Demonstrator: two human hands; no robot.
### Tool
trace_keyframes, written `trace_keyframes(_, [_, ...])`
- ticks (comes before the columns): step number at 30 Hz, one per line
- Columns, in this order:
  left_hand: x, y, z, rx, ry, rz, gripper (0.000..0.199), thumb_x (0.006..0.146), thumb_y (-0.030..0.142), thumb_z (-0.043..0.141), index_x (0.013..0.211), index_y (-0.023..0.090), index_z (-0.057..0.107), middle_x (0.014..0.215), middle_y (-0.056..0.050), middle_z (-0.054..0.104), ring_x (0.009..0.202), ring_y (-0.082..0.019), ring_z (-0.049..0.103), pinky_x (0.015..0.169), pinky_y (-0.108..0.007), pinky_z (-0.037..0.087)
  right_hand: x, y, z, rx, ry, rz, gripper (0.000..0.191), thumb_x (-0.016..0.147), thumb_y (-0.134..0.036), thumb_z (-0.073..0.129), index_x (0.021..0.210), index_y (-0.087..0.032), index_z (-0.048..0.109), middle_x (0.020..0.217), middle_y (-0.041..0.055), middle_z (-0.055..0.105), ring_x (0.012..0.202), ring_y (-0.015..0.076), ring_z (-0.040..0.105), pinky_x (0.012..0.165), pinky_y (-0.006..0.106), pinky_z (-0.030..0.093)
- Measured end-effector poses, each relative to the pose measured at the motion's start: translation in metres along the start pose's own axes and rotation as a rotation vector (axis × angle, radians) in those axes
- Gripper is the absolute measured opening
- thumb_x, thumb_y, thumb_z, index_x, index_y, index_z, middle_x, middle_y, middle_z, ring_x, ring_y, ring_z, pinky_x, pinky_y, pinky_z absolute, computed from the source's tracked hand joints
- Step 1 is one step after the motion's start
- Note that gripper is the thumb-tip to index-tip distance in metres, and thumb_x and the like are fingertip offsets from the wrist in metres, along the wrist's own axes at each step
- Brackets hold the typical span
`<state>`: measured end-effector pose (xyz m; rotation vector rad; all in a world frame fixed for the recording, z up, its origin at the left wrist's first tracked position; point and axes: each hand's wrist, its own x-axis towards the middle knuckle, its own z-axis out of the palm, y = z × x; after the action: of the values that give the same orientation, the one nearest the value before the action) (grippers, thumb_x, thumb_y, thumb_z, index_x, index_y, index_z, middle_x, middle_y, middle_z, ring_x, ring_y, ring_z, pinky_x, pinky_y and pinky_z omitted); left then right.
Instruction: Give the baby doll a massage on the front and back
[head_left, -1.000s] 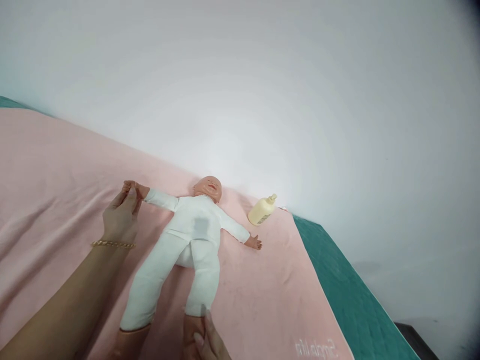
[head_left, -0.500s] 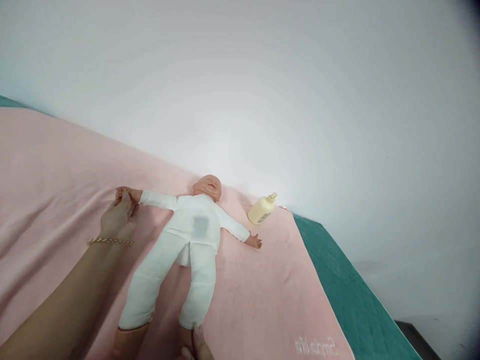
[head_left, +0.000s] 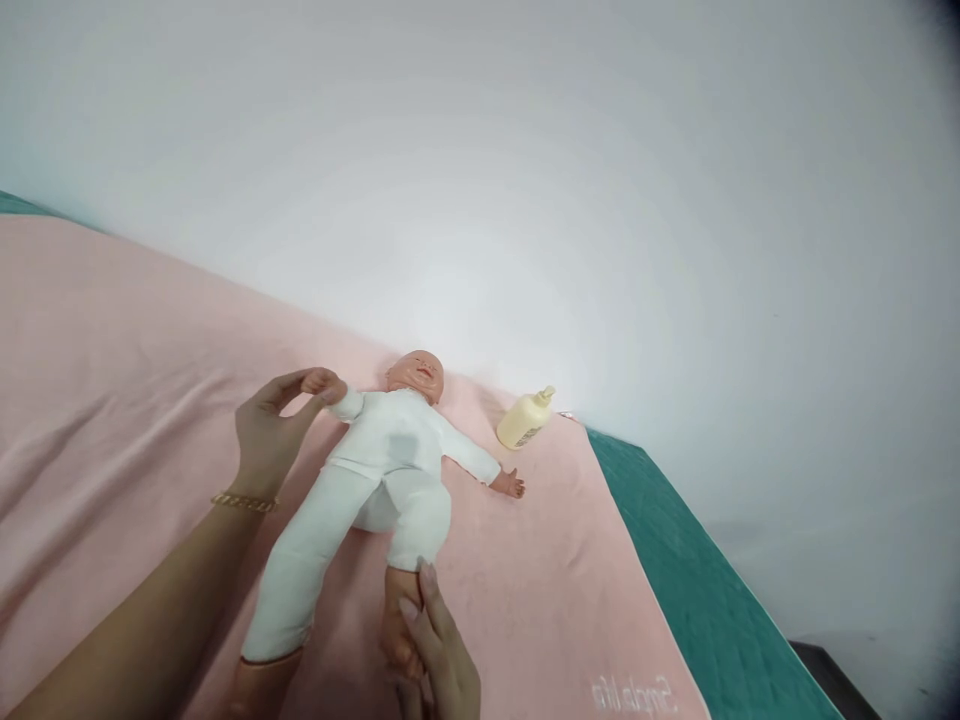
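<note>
A baby doll [head_left: 401, 430] in white cloth lies on its back on a pink blanket [head_left: 525, 580], its head toward the wall. My left hand [head_left: 274, 425], with a gold bracelet [head_left: 244, 502] at the wrist, pinches the doll's hand [head_left: 324, 383] between thumb and fingers at the left. Near the bottom edge, my right hand [head_left: 442, 640] grips the doll's lower leg and foot [head_left: 403, 620] on the right side of the view. That leg is bent up. The doll's other arm stretches out to the right, and its other leg [head_left: 289, 580] points down the view.
A pale yellow pump bottle [head_left: 525, 418] leans to the right of the doll's head. A green mat [head_left: 675, 540] shows past the blanket's right edge. A white wall [head_left: 525, 180] rises behind. Something dark [head_left: 836, 680] is at the lower right.
My left hand has moved right, bringing the doll's hand in toward its body with the arm bent. My right hand has pushed the doll's leg up toward its body, bending it.
</note>
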<state>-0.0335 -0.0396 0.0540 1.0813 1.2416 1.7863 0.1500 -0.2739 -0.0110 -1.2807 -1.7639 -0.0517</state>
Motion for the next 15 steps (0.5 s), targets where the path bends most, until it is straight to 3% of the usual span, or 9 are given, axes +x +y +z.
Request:
trace_keyframes(6, [-0.019, -0.005, 0.007, 0.242, -0.235, 0.339, 0.023, 0.077, 0.037, 0.077, 0.098, 0.028, 0.075, 0.105, 0.000, 0.076, 0.100, -0.022, 0.070, 0.094, -0.037, 0.054, 0.053, -0.011, -0.012, 0.087, -0.066, -0.037, 0.048, 0.098, -0.015, 0.051, 0.144, -0.029, 0.048, 0.151, 0.0056, 0.045, 0.132, 0.0239, 0.051, 0.102, 0.032, 0.051])
trace_keyframes(11, [-0.012, -0.010, 0.007, 0.288, -0.368, 0.785, 0.015, 0.085, 0.030, 0.070, 0.096, 0.022, 0.074, 0.096, -0.003, 0.078, 0.090, -0.020, 0.072, 0.088, -0.034, 0.055, 0.081, -0.018, -0.011, 0.075, -0.079, -0.002, 0.049, 0.095, -0.008, 0.053, 0.140, -0.026, 0.052, 0.149, 0.0089, 0.049, 0.133, 0.0211, 0.051, 0.105, 0.033, 0.048])
trace_keyframes(13, [-0.010, -0.011, 0.006, 0.291, -0.382, 0.837, 0.014, 0.085, 0.029, 0.069, 0.096, 0.021, 0.074, 0.094, -0.003, 0.078, 0.087, -0.019, 0.072, 0.087, -0.033, 0.056, 0.088, -0.018, -0.012, 0.080, -0.079, 0.030, 0.051, 0.094, -0.007, 0.053, 0.141, -0.026, 0.050, 0.148, 0.0086, 0.049, 0.134, 0.0205, 0.050, 0.106, 0.033, 0.047])
trace_keyframes(15, [-0.010, -0.010, 0.005, 0.287, -0.404, 0.799, 0.014, 0.085, 0.030, 0.069, 0.096, 0.022, 0.074, 0.095, -0.002, 0.078, 0.088, -0.020, 0.072, 0.087, -0.034, 0.056, 0.093, -0.018, -0.014, 0.092, -0.082, 0.063, 0.054, 0.093, -0.006, 0.053, 0.142, -0.028, 0.049, 0.148, 0.0079, 0.050, 0.134, 0.0199, 0.049, 0.106, 0.033, 0.047])
